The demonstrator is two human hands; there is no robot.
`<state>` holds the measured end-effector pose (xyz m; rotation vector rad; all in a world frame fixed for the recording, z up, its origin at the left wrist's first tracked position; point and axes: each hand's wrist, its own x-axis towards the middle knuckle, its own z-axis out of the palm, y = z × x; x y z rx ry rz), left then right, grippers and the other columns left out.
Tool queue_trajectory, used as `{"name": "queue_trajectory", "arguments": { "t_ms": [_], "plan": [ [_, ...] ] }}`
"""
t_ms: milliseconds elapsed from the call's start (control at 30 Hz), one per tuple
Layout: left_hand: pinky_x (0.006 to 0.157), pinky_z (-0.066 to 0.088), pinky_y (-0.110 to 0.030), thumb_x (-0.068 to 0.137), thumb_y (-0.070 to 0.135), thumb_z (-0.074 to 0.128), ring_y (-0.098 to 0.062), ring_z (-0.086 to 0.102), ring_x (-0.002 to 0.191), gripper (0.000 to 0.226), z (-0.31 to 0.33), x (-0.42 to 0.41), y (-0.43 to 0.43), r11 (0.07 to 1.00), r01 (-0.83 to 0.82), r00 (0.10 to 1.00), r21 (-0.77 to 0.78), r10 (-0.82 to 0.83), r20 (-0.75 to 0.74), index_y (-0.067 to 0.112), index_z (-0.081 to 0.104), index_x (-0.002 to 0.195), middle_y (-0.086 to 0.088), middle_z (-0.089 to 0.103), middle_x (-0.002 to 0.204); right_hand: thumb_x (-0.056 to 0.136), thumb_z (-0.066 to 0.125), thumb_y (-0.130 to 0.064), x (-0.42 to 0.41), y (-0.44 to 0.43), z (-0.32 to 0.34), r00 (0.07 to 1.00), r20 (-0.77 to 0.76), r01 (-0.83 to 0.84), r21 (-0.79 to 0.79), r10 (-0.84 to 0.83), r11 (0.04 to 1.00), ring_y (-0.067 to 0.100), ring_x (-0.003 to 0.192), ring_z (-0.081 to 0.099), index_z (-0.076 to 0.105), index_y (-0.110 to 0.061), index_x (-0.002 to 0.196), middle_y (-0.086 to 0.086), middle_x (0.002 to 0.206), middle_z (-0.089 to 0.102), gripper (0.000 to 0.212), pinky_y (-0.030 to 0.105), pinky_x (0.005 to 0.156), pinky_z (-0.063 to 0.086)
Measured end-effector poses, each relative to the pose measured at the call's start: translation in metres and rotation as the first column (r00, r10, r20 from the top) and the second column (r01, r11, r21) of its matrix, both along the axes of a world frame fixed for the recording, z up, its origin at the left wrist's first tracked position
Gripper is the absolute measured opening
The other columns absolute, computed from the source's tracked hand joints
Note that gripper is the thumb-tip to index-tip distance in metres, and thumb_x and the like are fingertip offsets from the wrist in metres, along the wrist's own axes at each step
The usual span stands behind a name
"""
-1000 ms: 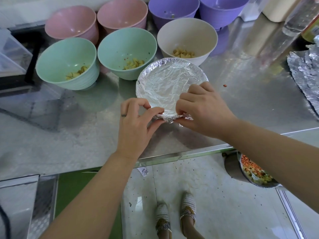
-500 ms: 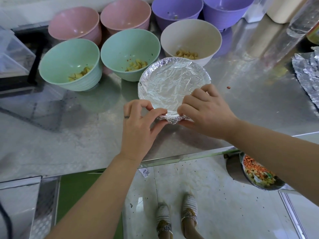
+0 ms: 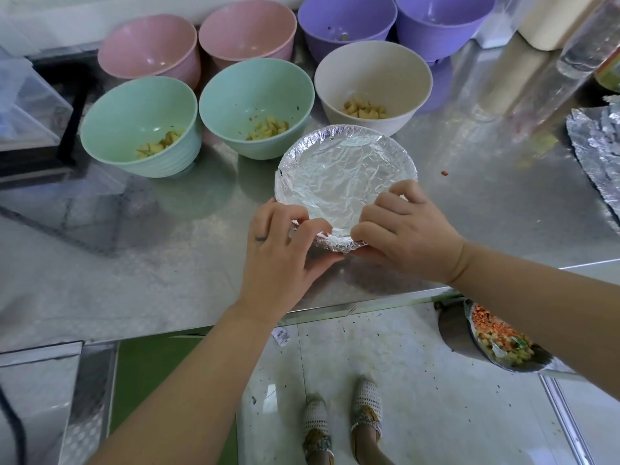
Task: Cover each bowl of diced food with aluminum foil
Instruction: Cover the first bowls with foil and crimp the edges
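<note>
The foil [image 3: 345,176] bowl sits right in front, touching both hands. The left hand [image 3: 281,243] and right hand [image 3: 406,233] pinch its near edge. The open bowls [image 3: 255,105] wait behind, nearer the left.

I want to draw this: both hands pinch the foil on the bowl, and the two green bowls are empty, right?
Not empty: the head view shows diced food in both green bowls. The left hand and right hand do pinch the foil.
</note>
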<state>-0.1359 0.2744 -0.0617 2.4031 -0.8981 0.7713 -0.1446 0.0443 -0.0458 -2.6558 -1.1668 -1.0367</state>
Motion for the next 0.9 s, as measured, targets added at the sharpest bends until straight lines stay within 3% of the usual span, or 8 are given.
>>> {"name": "queue_trajectory", "arguments": {
  "t_ms": [200,400,467,533,600,667,767,900],
  "plan": [
    [0.104,0.036,-0.034,0.085,0.047,0.080,-0.032,0.057,0.091,0.043,-0.009,0.011,-0.002,0.999,0.038,0.999,-0.010,-0.038,0.031,0.021,0.049,0.099,-0.004,0.052,0.095,0.100,0.059,-0.025,0.001,0.003,0.002,1.000,-0.024,-0.014,0.018,0.015,1.000,0.025,0.069,0.053,0.066,-0.013,0.082,0.003,0.078,0.058,0.024,0.037,0.083,0.039],
    [0.105,0.042,-0.056,0.079,0.051,0.080,-0.030,0.037,0.126,0.070,-0.008,0.002,-0.001,1.000,0.017,0.987,0.016,-0.015,-0.160,0.022,0.045,0.133,-0.007,0.035,0.129,0.089,0.072,-0.048,-0.004,0.001,0.010,0.978,-0.206,0.034,0.203,0.009,0.978,0.030,0.091,0.059,0.060,-0.011,0.108,0.011,0.100,0.064,0.044,0.044,0.091,0.044],
    [0.111,0.035,-0.064,0.072,0.070,0.072,-0.034,0.015,0.148,0.104,-0.005,-0.012,-0.004,0.999,-0.015,0.936,-0.038,0.000,-0.352,0.023,0.026,0.152,-0.007,0.014,0.154,0.086,0.068,-0.052,-0.009,0.001,0.019,0.924,-0.371,0.273,0.478,-0.090,0.835,0.030,0.115,0.055,0.058,-0.003,0.125,0.014,0.123,0.059,0.063,0.045,0.102,0.042],
    [0.120,0.023,-0.062,0.067,0.085,0.060,-0.023,-0.011,0.154,0.120,0.000,-0.026,-0.015,0.975,-0.089,0.842,-0.202,-0.034,-0.538,0.032,0.002,0.158,0.002,-0.013,0.161,0.093,0.056,-0.053,-0.013,0.005,0.030,0.769,-0.636,0.576,0.651,-0.058,0.495,0.018,0.137,0.043,0.044,-0.006,0.144,0.005,0.146,0.046,0.070,0.032,0.115,0.034],
    [0.125,0.015,-0.055,0.066,0.085,0.062,-0.016,-0.019,0.153,0.124,0.003,-0.030,-0.028,0.931,-0.157,0.788,-0.331,-0.084,-0.610,0.039,-0.009,0.156,0.003,-0.023,0.161,0.102,0.047,-0.047,-0.010,0.014,0.039,0.625,-0.765,0.747,0.644,0.152,0.165,0.005,0.143,0.034,0.031,-0.012,0.155,-0.003,0.158,0.036,0.065,0.021,0.117,0.029],
    [0.125,0.015,-0.055,0.068,0.079,0.068,-0.018,-0.014,0.155,0.124,0.003,-0.027,-0.037,0.898,-0.202,0.771,-0.392,-0.101,-0.629,0.038,-0.009,0.156,-0.005,-0.022,0.165,0.107,0.044,-0.026,-0.003,0.019,0.042,0.585,-0.750,0.792,0.610,0.309,-0.020,0.005,0.136,0.045,0.034,-0.005,0.153,0.009,0.152,0.045,0.051,0.019,0.107,0.040],
    [0.122,0.022,-0.057,0.072,0.077,0.068,-0.024,-0.004,0.156,0.115,-0.001,-0.022,-0.042,0.881,-0.221,0.771,-0.419,-0.105,-0.628,0.036,-0.001,0.156,-0.008,-0.014,0.166,0.099,0.043,-0.005,0.004,0.023,0.036,0.581,-0.730,0.780,0.626,0.359,0.010,0.019,0.103,0.069,0.062,-0.012,0.121,0.013,0.109,0.070,0.029,0.031,0.084,0.054],
    [0.120,0.028,-0.056,0.079,0.075,0.063,-0.028,0.004,0.156,0.103,-0.004,-0.020,-0.043,0.882,-0.202,0.794,-0.426,-0.107,-0.599,0.031,0.009,0.155,-0.014,-0.005,0.166,0.089,0.032,0.005,0.005,0.022,0.022,0.558,-0.759,0.802,0.596,0.336,0.015,0.010,0.082,0.066,0.064,-0.016,0.118,-0.007,0.089,0.071,0.048,0.030,0.076,0.053]
  ]
}}
